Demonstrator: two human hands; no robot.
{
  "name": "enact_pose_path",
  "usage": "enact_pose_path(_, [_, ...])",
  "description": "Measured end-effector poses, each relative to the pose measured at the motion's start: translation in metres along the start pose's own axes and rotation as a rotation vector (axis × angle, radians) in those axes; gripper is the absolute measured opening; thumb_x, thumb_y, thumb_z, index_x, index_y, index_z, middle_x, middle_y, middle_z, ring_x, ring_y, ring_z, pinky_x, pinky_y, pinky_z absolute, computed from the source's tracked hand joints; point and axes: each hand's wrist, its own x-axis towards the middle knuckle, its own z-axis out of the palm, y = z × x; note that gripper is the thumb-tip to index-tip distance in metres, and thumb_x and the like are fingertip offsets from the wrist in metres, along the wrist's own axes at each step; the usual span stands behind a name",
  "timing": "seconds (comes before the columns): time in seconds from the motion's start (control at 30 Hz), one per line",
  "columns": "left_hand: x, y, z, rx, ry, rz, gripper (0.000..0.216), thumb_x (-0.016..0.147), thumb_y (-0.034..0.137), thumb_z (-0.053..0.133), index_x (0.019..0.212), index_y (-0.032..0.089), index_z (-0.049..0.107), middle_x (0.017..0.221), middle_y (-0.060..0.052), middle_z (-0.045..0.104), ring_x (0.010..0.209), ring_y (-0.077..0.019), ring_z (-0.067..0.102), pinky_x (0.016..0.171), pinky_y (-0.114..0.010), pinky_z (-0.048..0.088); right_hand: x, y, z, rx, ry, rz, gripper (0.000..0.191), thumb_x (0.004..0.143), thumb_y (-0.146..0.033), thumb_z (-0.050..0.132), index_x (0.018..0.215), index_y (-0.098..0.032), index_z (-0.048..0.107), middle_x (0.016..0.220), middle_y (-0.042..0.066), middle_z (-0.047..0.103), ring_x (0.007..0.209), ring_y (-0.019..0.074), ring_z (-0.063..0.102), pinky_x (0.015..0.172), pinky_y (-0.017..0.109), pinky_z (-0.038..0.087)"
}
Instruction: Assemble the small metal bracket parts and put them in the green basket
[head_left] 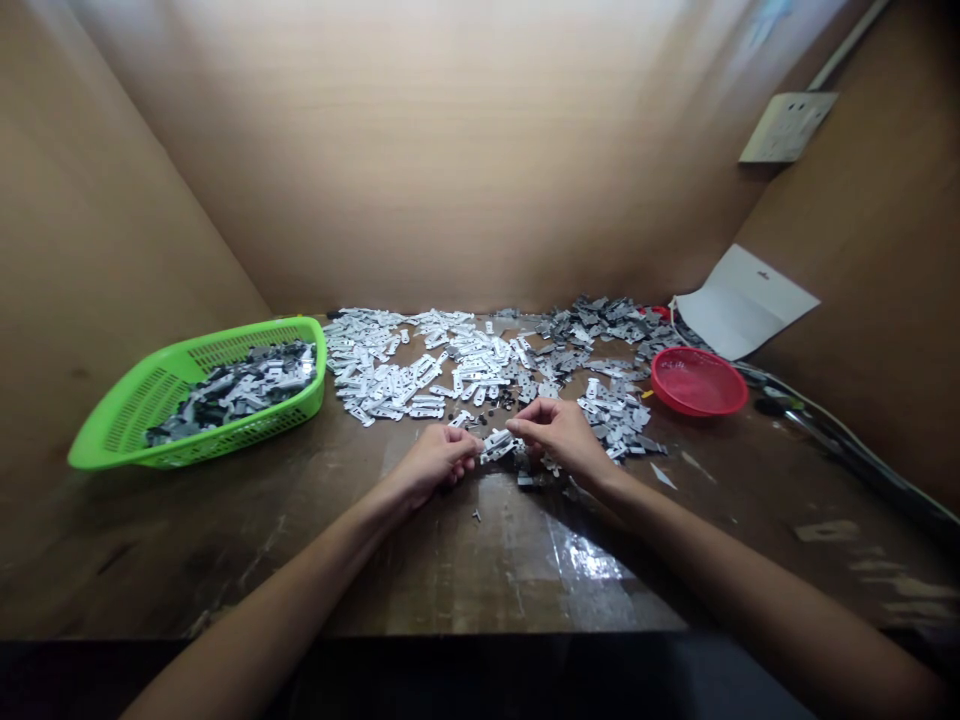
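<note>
Between my hands is a small silvery metal plate with holes (496, 445), like a hinge part. My left hand (439, 460) pinches its left end between thumb and fingers. Over the right end, my right hand (561, 435) has thumb and forefinger pressed together; whatever they hold is too small to make out. Small dark round parts (491, 410) lie just beyond the fingertips. A tiny screw-like piece (476, 515) rests on the table in front of the left hand. Several loose grey metal pieces (526, 480) lie under and beside my right hand.
Behind my hands spread heaps of pale metal plates (397, 385) and darker grey pieces (600, 325). A green basket (112, 440) of metal parts stands left, a red bowl (701, 385) right. A white card (746, 300) leans by the right wall. Cables (847, 440) run along that side.
</note>
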Motion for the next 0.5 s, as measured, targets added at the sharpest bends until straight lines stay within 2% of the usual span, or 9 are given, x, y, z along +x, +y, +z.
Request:
enact_pose_path(0.1, [0.000, 0.001, 0.000, -0.011, 0.014, 0.000, 0.023, 0.068, 0.036, 0.063, 0.068, 0.014, 0.057, 0.053, 0.004, 0.050, 0.039, -0.0034, 0.037, 0.037, -0.015, 0.025, 0.002, 0.004, -0.001, -0.050, 0.037, -0.014, 0.028, 0.067, -0.040, 0.067, 0.075, -0.013, 0.067, 0.067, 0.003, 0.062, 0.052, 0.0094, 0.050, 0.047, 0.022, 0.039])
enact_pose_path(0.23, [-0.003, 0.004, 0.000, -0.026, 0.013, 0.011, 0.024, 0.068, 0.037, 0.063, 0.069, 0.014, 0.057, 0.053, 0.004, 0.050, 0.040, -0.0034, 0.038, 0.038, -0.016, 0.025, 0.005, 0.008, -0.004, -0.002, 0.031, 0.044, 0.028, 0.066, -0.038, 0.068, 0.079, -0.013, 0.068, 0.070, 0.003, 0.063, 0.055, 0.0097, 0.051, 0.050, 0.021, 0.039])
enact_pose_path(0.5, [-0.007, 0.008, 0.002, -0.022, -0.011, 0.092, 0.026, 0.070, 0.039, 0.063, 0.070, 0.013, 0.056, 0.054, 0.003, 0.051, 0.042, -0.0040, 0.041, 0.041, -0.015, 0.027, 0.008, 0.013, -0.006, 0.160, -0.056, 0.218, 0.030, 0.064, -0.034, 0.072, 0.080, -0.012, 0.061, 0.055, -0.003, 0.053, 0.043, 0.0051, 0.041, 0.038, 0.017, 0.027])
